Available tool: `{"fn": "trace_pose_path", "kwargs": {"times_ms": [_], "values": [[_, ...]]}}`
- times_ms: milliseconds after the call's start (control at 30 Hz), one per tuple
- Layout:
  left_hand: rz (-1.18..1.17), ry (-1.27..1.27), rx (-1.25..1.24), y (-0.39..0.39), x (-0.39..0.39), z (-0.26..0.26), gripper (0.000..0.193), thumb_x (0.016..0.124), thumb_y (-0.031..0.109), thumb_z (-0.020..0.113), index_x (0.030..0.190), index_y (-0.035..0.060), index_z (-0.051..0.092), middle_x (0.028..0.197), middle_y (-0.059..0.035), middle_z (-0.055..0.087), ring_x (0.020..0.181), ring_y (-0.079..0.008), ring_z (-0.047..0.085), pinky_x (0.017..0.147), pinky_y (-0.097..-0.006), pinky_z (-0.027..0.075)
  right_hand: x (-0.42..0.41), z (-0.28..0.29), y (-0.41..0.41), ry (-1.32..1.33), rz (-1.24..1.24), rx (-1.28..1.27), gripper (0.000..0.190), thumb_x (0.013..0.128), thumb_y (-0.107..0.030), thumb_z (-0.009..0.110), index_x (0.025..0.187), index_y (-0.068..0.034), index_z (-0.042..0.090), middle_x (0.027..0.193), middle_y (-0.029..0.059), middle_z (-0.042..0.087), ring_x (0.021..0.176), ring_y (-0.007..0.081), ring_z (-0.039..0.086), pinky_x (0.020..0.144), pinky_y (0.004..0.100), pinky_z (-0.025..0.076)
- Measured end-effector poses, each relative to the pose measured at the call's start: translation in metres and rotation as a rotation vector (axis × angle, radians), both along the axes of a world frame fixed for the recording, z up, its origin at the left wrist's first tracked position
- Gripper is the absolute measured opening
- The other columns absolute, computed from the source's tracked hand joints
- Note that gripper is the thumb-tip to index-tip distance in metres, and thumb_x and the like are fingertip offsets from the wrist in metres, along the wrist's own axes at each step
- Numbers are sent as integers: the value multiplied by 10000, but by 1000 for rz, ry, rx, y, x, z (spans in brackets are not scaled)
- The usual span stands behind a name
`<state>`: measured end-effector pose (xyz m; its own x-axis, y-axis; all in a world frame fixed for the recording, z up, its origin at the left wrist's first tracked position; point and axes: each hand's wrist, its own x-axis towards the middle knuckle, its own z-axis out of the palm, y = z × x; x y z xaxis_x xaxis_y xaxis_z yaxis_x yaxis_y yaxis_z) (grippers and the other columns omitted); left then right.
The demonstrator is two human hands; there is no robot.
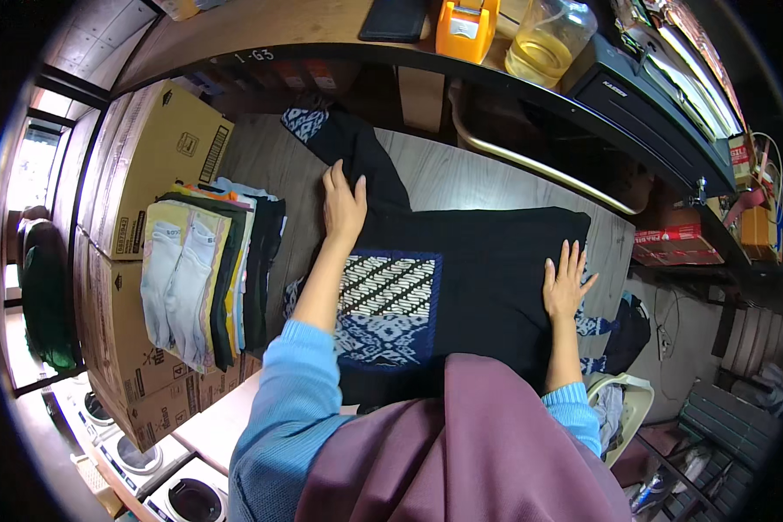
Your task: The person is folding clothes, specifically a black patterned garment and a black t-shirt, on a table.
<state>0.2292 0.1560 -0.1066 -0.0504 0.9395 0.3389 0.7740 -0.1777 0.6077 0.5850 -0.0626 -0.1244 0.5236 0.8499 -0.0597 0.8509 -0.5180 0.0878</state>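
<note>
A black garment [496, 261] with a batik-patterned panel [391, 293] lies spread over the grey wood-grain table [470, 173]. One of its sleeves [365, 150] stretches toward the back, ending in a blue-and-white patterned cuff [305, 124]. My left hand [344, 203] rests on the black cloth near the base of that sleeve, thumb apart from the fingers. At the garment's right edge, my right hand [566, 282] lies flat with its fingers spread. Beyond it, patterned cloth and a dark garment part [626, 329] hang off the table's right side.
On the left, a stack of folded clothes [235, 274] topped by white socks [186, 280] stands against cardboard boxes [156, 169]. A shelf overhead holds an orange tape dispenser [466, 29], a glass jar [548, 46] and a black cash drawer [652, 111]. A laundry basket [636, 404] is at right.
</note>
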Motion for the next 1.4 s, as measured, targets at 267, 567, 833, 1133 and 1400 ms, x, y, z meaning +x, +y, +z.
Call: {"fn": "trace_pose_path", "kwargs": {"times_ms": [267, 567, 833, 1133, 1400], "values": [[-433, 505, -214, -101, -42, -9, 539, 924, 323, 488, 1405, 102, 387, 1475, -59, 352, 1383, -260, 269, 1134, -463, 161, -3, 2, 26, 142, 353, 104, 549, 963, -400, 386, 1463, -191, 297, 1539, 57, 219, 1431, 259, 147, 1149, 479, 82], [-417, 473, -208, -101, -47, -18, 546, 936, 331, 458, 1421, 103, 357, 1496, -56, 314, 1393, -260, 248, 1135, -467, 149, -88, 19, 62, 115, 381, 294, 582, 911, -362, 484, 1409, -82, 371, 1508, 125, 276, 1398, 329, 227, 1091, 603, 154], [-425, 451, -181, -99, -42, -17, 545, 922, 316, 482, 1407, 91, 378, 1482, -60, 340, 1383, -257, 267, 1131, -463, 161, -100, 19, 63, 309, 607, 168, 524, 869, -332, 560, 1353, -159, 461, 1445, 88, 390, 1358, 287, 321, 1102, 480, 253], [-450, 517, -205, -96, -39, -12, 575, 930, 330, 449, 1442, 112, 305, 1509, -43, 276, 1392, -252, 231, 1142, -465, 141, -15, 21, 31, -184, 109, 213, 560, 967, -386, 378, 1430, -74, 339, 1530, 162, 205, 1427, 334, 139, 1106, 600, 58], [-416, 682, -287, -94, -43, -23, 601, 962, 439, 383, 1479, 176, 225, 1548, 30, 175, 1422, -204, 162, 1155, -461, 132, -149, 24, -73, 348, 568, 172, 573, 870, -403, 540, 1365, -133, 440, 1470, 101, 347, 1371, 287, 287, 1096, 557, 190]]}}
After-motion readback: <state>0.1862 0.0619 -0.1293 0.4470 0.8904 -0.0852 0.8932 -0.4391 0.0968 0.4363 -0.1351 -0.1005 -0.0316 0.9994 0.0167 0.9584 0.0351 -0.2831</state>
